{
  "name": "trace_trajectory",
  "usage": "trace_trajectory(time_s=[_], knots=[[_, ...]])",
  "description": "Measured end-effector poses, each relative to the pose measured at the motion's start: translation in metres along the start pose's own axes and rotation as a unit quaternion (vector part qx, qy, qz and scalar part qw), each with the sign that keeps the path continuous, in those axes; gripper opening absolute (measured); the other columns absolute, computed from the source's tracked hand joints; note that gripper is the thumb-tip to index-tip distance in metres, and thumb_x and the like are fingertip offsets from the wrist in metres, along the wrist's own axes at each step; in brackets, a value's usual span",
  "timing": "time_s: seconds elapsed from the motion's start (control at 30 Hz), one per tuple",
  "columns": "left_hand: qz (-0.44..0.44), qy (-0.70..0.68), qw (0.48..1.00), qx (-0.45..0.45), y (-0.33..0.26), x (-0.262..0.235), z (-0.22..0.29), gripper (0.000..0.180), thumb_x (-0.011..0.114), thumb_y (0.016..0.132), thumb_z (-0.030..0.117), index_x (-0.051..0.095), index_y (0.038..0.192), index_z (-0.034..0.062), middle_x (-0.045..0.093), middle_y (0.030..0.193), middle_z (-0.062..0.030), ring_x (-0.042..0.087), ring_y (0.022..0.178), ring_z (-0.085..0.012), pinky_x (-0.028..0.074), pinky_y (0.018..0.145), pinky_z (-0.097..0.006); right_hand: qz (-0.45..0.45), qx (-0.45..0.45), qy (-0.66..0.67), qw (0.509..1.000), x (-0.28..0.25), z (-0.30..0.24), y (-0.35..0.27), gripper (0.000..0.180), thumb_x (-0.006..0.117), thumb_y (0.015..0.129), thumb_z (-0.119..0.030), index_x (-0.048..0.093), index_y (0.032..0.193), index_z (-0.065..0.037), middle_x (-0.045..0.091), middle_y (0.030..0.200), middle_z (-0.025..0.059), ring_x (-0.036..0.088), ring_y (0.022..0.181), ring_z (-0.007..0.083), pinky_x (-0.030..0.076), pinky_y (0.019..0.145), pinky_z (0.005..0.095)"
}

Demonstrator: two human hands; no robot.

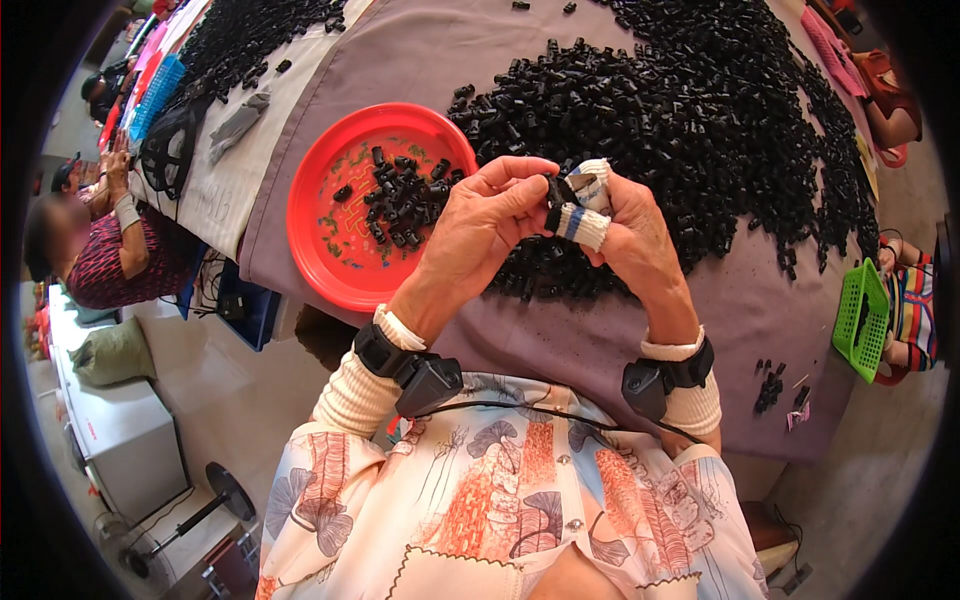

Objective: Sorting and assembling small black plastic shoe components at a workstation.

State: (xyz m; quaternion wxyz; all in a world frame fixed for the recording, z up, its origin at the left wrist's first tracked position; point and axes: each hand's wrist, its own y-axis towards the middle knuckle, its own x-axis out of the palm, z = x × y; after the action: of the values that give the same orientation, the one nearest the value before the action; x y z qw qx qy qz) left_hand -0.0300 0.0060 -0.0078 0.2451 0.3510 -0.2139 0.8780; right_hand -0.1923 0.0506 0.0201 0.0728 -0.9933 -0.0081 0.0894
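Note:
My left hand (478,225) pinches a small black plastic part (553,192) between thumb and forefinger. From the other side my right hand (638,225) closes on the same part, its thumb and a finger wrapped in white knit covers (583,226) with blue stripes. Both hands are held over the near edge of a big heap of similar black parts (650,120). Just left of my left hand stands a red round tray (310,215) with a patterned bottom, holding several loose black parts (398,205).
A grey-mauve cloth (740,350) covers the table. At its right edge sits a green basket (862,320), near a few scattered black pieces (768,388). Another person (110,235) sits at the left by a pale table; a striped sleeve (915,305) shows at the right.

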Motion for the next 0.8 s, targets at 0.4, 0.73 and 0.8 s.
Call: trace_trajectory(time_s=[0.4, 0.73, 0.8], knots=[[0.022, 0.017, 1.000, 0.006, -0.0028, 0.0036, -0.0008, 0.022, 0.056, 0.087, 0.009, 0.055, 0.107, -0.0006, 0.060, 0.084, -0.0042, 0.055, 0.069, -0.0082, 0.048, 0.065, -0.024, 0.004, 0.021, 0.037, 0.999, 0.0020, 0.0051, -0.0013, 0.017, 0.067, 0.073, -0.013, 0.060, 0.085, -0.003, 0.052, 0.062, -0.0036, 0.042, 0.049, 0.0026, 0.033, 0.043, 0.0211], [-0.031, -0.020, 0.999, -0.012, -0.0048, 0.0032, 0.0033, 0.020, 0.054, 0.088, 0.007, 0.056, 0.106, -0.0009, 0.061, 0.090, -0.0054, 0.057, 0.077, -0.0087, 0.048, 0.074, -0.023, -0.053, 0.006, -0.026, 0.998, -0.0036, 0.0038, 0.0020, 0.032, 0.074, 0.069, -0.028, 0.058, 0.081, -0.003, 0.049, 0.060, -0.0032, 0.041, 0.052, 0.0054, 0.034, 0.046, 0.0237], [-0.038, -0.025, 0.999, -0.013, -0.0050, 0.0006, 0.0035, 0.020, 0.054, 0.088, 0.007, 0.056, 0.105, -0.0009, 0.061, 0.090, -0.0052, 0.057, 0.077, -0.0085, 0.048, 0.073, -0.022, -0.061, -0.002, -0.029, 0.998, -0.0038, 0.0047, 0.0036, 0.035, 0.074, 0.068, -0.030, 0.057, 0.080, -0.002, 0.049, 0.060, -0.0030, 0.041, 0.053, 0.0058, 0.035, 0.047, 0.0241]])
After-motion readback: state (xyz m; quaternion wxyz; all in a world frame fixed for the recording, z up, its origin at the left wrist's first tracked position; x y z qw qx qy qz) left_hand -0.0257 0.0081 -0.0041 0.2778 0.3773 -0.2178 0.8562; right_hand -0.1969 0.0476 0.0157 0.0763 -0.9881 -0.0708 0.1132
